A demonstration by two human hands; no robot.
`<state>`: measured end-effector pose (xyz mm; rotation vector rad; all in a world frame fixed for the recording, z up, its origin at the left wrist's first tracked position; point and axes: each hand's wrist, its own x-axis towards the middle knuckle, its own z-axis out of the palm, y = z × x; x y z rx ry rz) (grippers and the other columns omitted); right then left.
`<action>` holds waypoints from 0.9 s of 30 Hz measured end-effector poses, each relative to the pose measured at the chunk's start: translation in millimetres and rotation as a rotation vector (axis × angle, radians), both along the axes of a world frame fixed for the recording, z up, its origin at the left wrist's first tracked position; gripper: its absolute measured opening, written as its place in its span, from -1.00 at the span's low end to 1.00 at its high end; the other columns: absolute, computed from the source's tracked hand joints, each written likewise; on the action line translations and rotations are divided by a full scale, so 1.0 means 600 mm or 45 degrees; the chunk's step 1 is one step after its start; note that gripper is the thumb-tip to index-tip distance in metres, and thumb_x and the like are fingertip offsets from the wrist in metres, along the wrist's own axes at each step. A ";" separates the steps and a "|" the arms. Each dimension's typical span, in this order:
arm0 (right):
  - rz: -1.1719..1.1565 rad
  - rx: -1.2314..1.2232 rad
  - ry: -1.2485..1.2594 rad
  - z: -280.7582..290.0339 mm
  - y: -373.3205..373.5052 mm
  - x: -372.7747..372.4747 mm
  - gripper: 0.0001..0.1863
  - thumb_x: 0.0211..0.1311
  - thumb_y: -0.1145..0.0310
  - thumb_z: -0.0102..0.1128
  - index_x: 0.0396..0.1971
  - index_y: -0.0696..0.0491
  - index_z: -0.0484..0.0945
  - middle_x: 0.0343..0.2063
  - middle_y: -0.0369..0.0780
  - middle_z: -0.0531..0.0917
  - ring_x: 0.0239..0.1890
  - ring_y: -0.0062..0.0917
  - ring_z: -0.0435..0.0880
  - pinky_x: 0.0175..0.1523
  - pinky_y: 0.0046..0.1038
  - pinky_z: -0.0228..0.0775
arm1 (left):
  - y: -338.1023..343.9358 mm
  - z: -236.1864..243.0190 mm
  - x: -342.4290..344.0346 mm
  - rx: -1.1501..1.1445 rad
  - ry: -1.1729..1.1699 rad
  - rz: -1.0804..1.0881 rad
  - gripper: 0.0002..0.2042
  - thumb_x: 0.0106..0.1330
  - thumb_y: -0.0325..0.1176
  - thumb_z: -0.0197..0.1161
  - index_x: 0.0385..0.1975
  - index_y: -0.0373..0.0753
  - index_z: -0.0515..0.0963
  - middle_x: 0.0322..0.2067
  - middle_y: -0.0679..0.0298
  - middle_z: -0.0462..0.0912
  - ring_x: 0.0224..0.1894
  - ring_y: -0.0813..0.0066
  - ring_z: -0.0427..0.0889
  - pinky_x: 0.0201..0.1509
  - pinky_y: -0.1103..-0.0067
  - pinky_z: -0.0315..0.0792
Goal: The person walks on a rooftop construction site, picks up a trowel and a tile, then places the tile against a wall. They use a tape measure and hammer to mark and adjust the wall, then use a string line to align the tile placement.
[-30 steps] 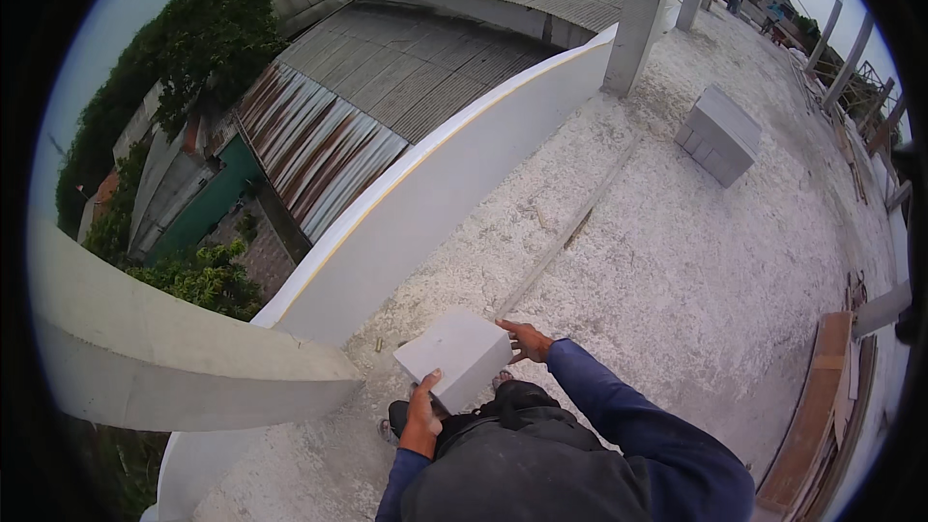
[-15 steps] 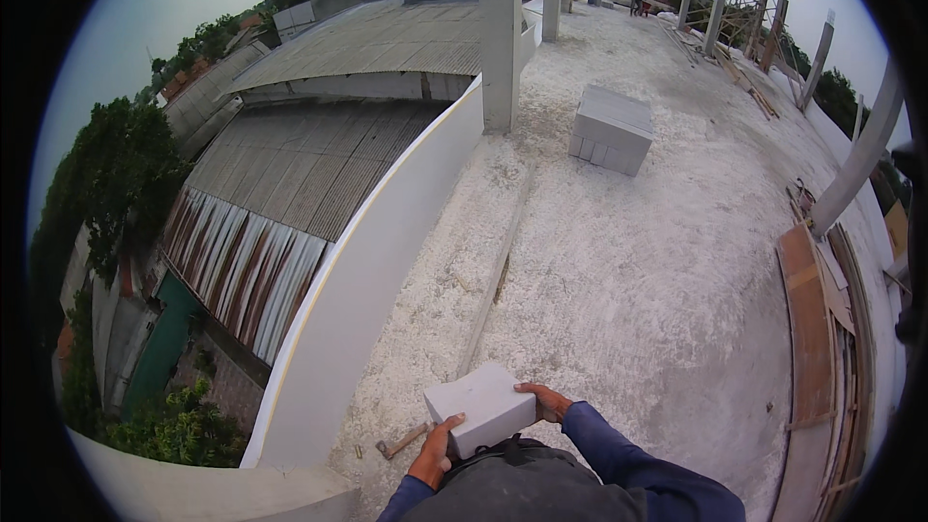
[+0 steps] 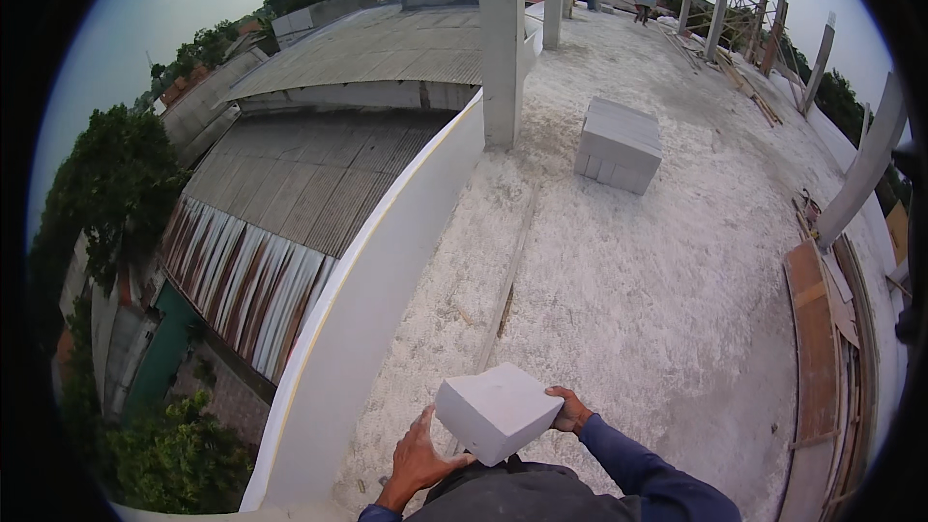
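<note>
Along the left edge of the floor (image 3: 657,309) we count one low white wall (image 3: 372,300). Next, our left hand (image 3: 418,459) is spread wide at one pale block (image 3: 498,406); whether it touches, we cannot tell. The block is above the floor, our right hand (image 3: 572,413) gripping its right corner. Farther out stands one stack of blocks (image 3: 619,145); boards (image 3: 817,353) lie along the floor's right edge.

No legible text from where I'm standing: can't read any labels, brands, numbers or signs on anything.
</note>
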<state>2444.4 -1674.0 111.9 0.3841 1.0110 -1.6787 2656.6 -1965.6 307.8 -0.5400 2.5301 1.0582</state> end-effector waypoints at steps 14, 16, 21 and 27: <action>-0.267 -0.251 -0.019 0.029 -0.027 -0.274 -0.28 0.10 -0.05 0.26 0.11 0.22 0.56 0.04 0.04 0.67 0.07 -0.11 0.68 0.28 -0.12 0.45 | -0.086 0.033 -0.488 -0.543 0.728 -1.207 0.07 -0.04 0.09 0.56 0.50 0.08 0.07 0.50 0.01 0.00 0.58 0.00 -0.08 0.60 -0.03 -0.17; -0.303 -0.238 -0.057 0.031 -0.015 -0.310 -0.26 0.10 -0.07 0.24 0.13 0.24 0.55 0.04 0.06 0.67 0.06 -0.13 0.69 0.25 -0.13 0.48 | -0.075 0.027 -0.560 -0.440 0.736 -1.373 0.08 -0.07 0.02 0.58 0.49 0.02 0.08 0.49 0.02 0.05 0.58 0.01 -0.06 0.61 0.02 -0.16; -0.392 -0.114 -0.077 0.008 -0.011 -0.437 -0.22 0.23 -0.13 0.12 0.24 0.23 0.47 0.07 0.06 0.65 0.06 -0.14 0.69 0.21 -0.21 0.53 | -0.071 0.006 -0.745 -0.293 0.747 -1.518 0.08 -0.16 -0.07 0.58 0.42 -0.27 0.14 0.33 -0.05 0.29 0.41 -0.02 0.26 0.57 0.07 -0.03; -0.292 -0.060 -0.188 -0.074 -0.079 -0.720 -0.23 0.39 -0.21 -0.07 0.28 0.17 0.44 0.14 0.06 0.61 0.08 -0.14 0.68 0.18 -0.24 0.56 | -0.088 -0.048 -1.027 -0.250 0.697 -1.399 0.01 -0.19 -0.03 0.53 0.31 -0.48 0.30 0.15 -0.07 0.44 0.21 0.03 0.44 0.39 0.13 0.18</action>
